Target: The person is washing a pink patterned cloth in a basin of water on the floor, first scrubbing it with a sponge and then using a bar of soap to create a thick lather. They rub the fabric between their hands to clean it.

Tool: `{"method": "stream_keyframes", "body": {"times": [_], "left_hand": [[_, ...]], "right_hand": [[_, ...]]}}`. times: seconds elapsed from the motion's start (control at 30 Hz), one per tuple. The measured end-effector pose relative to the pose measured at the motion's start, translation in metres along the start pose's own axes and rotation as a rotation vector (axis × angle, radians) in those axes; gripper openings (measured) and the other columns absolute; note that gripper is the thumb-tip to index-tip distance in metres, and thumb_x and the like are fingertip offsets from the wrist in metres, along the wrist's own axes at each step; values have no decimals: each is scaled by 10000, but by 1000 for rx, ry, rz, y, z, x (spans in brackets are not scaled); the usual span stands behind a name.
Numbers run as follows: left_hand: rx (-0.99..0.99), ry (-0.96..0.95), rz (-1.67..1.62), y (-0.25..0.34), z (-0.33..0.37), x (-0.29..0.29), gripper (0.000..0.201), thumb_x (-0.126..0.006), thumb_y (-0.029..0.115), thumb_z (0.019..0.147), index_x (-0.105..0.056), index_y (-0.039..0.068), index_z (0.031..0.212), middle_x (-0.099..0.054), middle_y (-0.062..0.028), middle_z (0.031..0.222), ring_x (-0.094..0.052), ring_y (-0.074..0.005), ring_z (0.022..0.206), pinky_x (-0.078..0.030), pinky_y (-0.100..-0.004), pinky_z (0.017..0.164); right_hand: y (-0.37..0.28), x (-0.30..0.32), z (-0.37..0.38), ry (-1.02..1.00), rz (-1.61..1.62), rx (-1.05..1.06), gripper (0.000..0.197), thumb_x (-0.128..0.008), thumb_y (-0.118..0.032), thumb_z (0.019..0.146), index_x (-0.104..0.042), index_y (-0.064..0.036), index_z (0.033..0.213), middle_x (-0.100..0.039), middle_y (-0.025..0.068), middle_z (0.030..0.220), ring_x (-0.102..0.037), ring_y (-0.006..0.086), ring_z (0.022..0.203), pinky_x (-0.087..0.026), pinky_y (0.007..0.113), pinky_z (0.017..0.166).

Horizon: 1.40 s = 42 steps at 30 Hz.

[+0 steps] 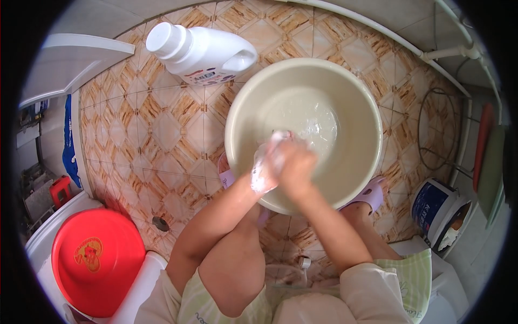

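My two hands are together above the near left part of a large cream basin that holds a little water with some suds. White, wet, foamy stuff covers my left hand from fingers to wrist; I cannot tell whether it is thin cloth or only lather. My right hand is closed and pressed against the left one, its fingers smeared by motion. What lies between the hands is hidden. Beyond the basin to the left, a white detergent bottle with its cap on stands on the tiled floor.
At the lower left is a red plastic basin. A white bucket with a blue label stands at the right by a pipe rack. My feet in lilac slippers flank the cream basin. A round drain is in the floor.
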<state>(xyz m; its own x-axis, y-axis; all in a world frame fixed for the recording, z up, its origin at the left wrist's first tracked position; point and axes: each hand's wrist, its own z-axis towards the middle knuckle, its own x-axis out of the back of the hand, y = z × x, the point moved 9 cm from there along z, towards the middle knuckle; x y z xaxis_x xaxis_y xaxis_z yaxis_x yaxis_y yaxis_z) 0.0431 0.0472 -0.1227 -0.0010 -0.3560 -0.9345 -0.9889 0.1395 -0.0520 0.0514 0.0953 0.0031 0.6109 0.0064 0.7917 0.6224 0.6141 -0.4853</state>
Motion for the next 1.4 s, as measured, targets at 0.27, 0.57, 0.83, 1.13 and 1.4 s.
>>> {"method": "stream_keyframes", "body": {"times": [0.27,0.57,0.83,1.13,1.4], "left_hand": [[-1,518,2,0,-2,-29,222,-473,330,930,-542,128,872,-502,4,662,-456,-101,497,-351,-229,422],[-64,180,282,4,-4,-32,297,-495,361,916,-560,111,1061,-588,-6,929,-559,-117,806,-470,-242,649],[-77,192,80,12,-6,-24,200,-499,277,904,-546,89,952,-534,-17,817,-531,-149,777,-445,-315,742],[-21,37,108,7,-1,-41,197,-520,279,904,-540,109,1001,-551,-12,888,-545,-105,788,-461,-242,658],[-46,-335,108,16,-12,-32,511,-490,363,897,-389,63,1299,-489,-29,1212,-510,-156,1047,-429,-270,861]], "right_hand": [[-16,8,-10,-55,213,-30,196,-641,-169,710,-532,-97,562,-532,115,530,-538,242,440,-399,323,409],[11,-4,-5,-140,90,-139,115,-673,-211,658,-616,-117,622,-576,122,622,-592,311,680,-453,464,602],[-18,13,5,-19,171,48,236,-662,-226,736,-583,-67,582,-546,122,546,-541,271,477,-443,368,490],[-22,15,0,-114,207,0,302,-615,-243,779,-541,-59,550,-527,135,494,-535,304,446,-421,411,443],[-37,17,1,-26,275,31,295,-593,-226,794,-529,-76,548,-529,135,513,-527,284,442,-403,383,400]]}}
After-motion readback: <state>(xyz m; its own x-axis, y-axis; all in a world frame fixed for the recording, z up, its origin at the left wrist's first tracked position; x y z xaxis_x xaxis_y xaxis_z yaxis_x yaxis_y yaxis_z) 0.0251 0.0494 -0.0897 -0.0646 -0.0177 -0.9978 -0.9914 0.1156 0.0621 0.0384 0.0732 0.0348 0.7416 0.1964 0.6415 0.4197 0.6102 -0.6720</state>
